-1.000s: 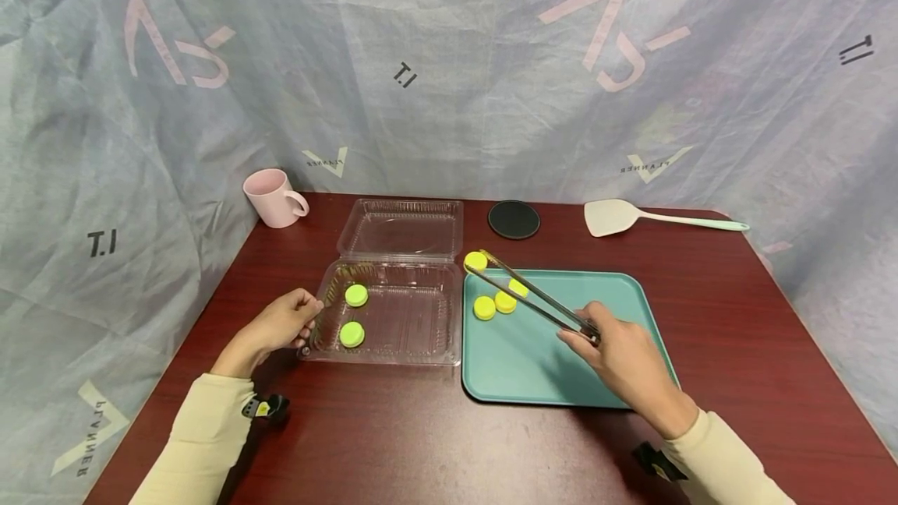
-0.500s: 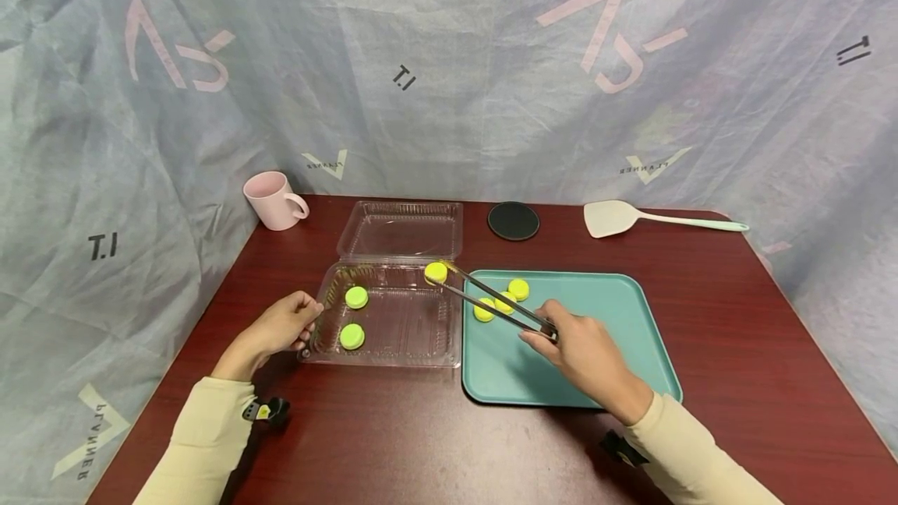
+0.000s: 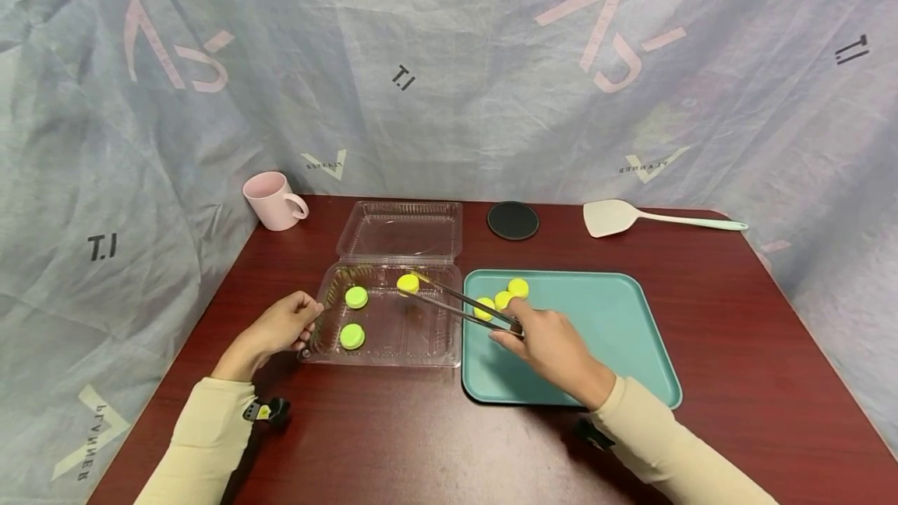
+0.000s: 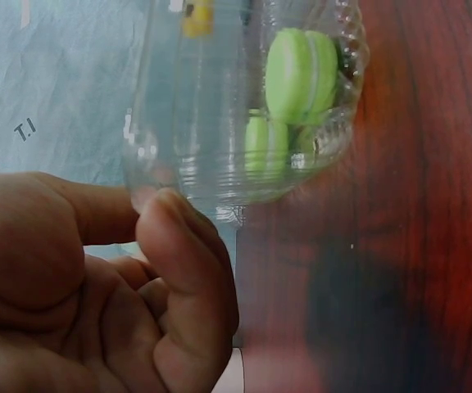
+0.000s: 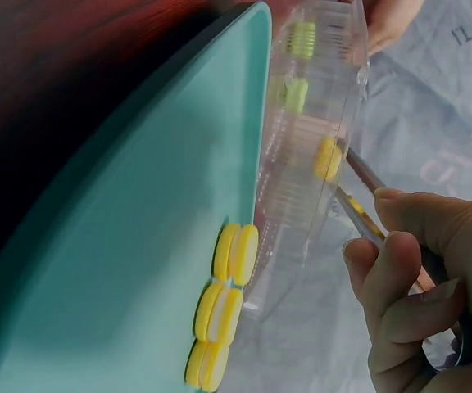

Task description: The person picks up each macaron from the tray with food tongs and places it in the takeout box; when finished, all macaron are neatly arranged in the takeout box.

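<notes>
My right hand grips metal tongs, whose tips hold a yellow macaron over the clear plastic container. In the right wrist view that yellow macaron sits between the tong tips. Two green macarons lie inside the container's left side. My left hand pinches the container's left rim between thumb and finger, as the left wrist view confirms at the thumb. On the teal tray, three yellow macarons lie in a slanting row near the left edge, just beyond my right hand.
The container's open lid lies flat behind it. A pink mug stands at the back left. Along the back are a black round coaster and a white spatula. A printed cloth hangs behind the table.
My right hand has moved left, carrying the yellow macaron in the tongs from above the tray's far left corner to over the container. My left hand stays at the rim.
</notes>
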### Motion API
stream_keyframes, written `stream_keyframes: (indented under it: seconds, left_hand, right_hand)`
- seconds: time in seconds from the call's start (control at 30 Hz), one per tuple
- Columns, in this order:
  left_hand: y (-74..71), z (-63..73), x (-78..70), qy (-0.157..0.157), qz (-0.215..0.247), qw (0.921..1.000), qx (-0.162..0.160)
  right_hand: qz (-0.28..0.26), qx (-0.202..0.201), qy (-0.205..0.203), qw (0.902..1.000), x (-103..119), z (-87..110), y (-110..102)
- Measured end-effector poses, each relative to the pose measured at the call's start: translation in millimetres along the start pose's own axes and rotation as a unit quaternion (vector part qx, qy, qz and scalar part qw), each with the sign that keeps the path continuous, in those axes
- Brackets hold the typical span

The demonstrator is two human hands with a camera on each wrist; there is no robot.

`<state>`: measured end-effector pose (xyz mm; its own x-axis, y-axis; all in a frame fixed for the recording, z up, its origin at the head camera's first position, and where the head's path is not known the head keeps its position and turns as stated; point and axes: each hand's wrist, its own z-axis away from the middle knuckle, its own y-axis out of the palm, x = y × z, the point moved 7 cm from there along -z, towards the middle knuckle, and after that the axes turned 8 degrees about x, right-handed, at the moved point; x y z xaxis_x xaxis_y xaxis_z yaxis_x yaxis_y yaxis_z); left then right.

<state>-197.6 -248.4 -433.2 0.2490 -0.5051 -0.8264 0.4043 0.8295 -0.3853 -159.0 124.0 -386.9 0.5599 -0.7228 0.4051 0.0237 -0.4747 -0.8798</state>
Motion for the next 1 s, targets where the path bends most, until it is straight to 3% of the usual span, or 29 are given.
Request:
stream_keyframes:
  seconds: [0.43, 1.0]
  left_hand:
    - [-0.8, -1.4, 0.9, -0.019, -0.013, 0.9997, -0.004]
    - [0.6, 0.6, -1.2, -0.014, -0.006, 0.9999, 0.001]
  right_hand:
    - [0.028, 0.025, -0.025, 0.999, 12, -19.4, 12]
    - [0.089, 0.038, -0.037, 0.9946, 28, -34.8, 14]
